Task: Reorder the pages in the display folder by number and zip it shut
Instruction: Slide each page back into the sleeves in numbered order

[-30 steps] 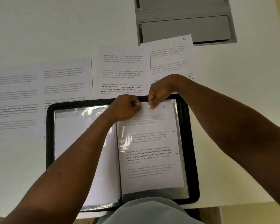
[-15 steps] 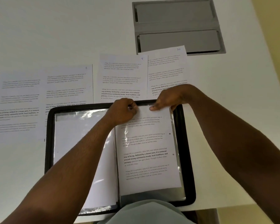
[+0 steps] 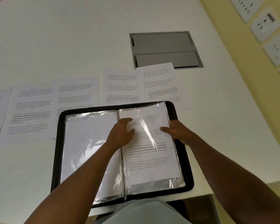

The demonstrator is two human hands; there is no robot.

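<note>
A black zip display folder [image 3: 58,152] lies open on the white table in front of me. Its right clear sleeve holds a printed page [image 3: 152,152] marked 5 at the top corner. My left hand [image 3: 121,135] rests flat on the inner part of that page, fingers spread. My right hand [image 3: 176,132] holds the sleeve's outer right edge, thumb on top of the page and fingers beneath. The left sleeve [image 3: 90,147] shows a blank white sheet. Several loose printed pages [image 3: 78,92] lie in a row beyond the folder.
A grey cable hatch [image 3: 165,49] is set into the table behind the pages, partly covered by the loose page 10 [image 3: 160,81]. The table's right edge borders a yellow wall with wall sockets [image 3: 265,23]. My light shirt [image 3: 144,212] shows at the bottom.
Both hands left the sleeve's top opening and moved down onto the page. The page now sits fully inside the right sleeve. The camera view shifted, showing more of the right wall.
</note>
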